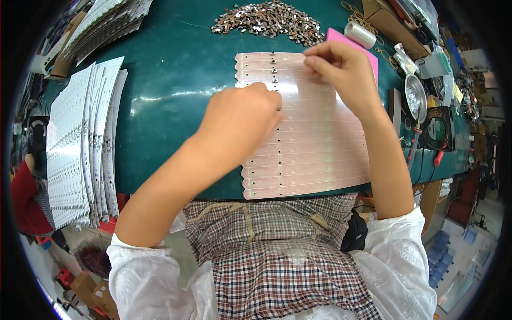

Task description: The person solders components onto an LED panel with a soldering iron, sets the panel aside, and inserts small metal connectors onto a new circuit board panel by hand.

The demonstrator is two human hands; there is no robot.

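A pale pink panel (320, 154), scored into long strips with a row of dark holes near its left side, lies on the green table in front of me. Small metal pieces (274, 70) sit along the upper end of that row. My left hand (242, 114) is curled over the panel's left edge, fingertips at the row; whatever it pinches is hidden. Above the panel's upper right, my right hand (344, 72) has thumb and forefinger drawn together, slightly blurred. Anything between them is too small to make out.
A heap of small metal pieces (272, 21) lies beyond the panel. Stacked white perforated panels (80, 144) stand at left, more (109, 26) behind them. At right are a pink foam sheet (373, 61), a metallic cylinder (360, 34), a round metal dish (415, 98) and a small fan (440, 129).
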